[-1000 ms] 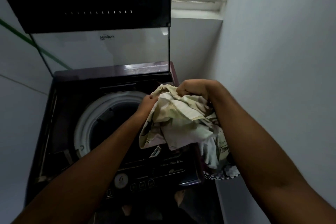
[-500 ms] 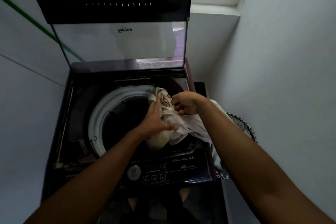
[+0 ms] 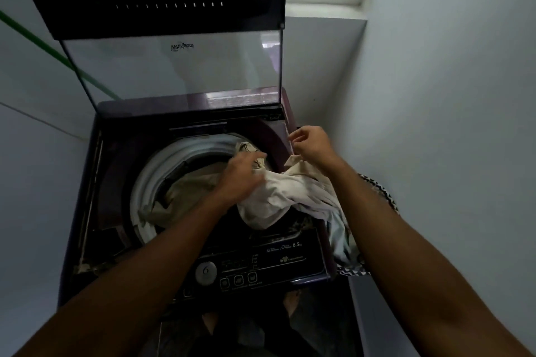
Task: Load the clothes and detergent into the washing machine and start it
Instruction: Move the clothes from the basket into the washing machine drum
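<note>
Cream and beige cloth lies half in, half out of a top-loading washing machine (image 3: 98,182) with a dark purple body. The hinged lid (image 3: 174,66), part dark panel and part clear pane, stands raised at the back. A beige garment (image 3: 185,191) already lies inside the pale-rimmed drum (image 3: 145,180). A second, cream garment (image 3: 278,200) drapes over the drum's near right rim and trails off the machine's right side toward a laundry basket (image 3: 380,191) with a black-and-white zigzag pattern, wedged between machine and wall. The person's left hand (image 3: 242,177) rests on the cream garment above the drum, fingers bent down into the fabric; motion blur hides whether they actually clasp it. The right hand (image 3: 311,146) is raised over the machine's right edge, fingers loosely curled and grasping nothing, just above a fold of the cloth. The control panel (image 3: 261,264), with a round dial (image 3: 206,271) and a row of buttons, runs along the front.
</note>
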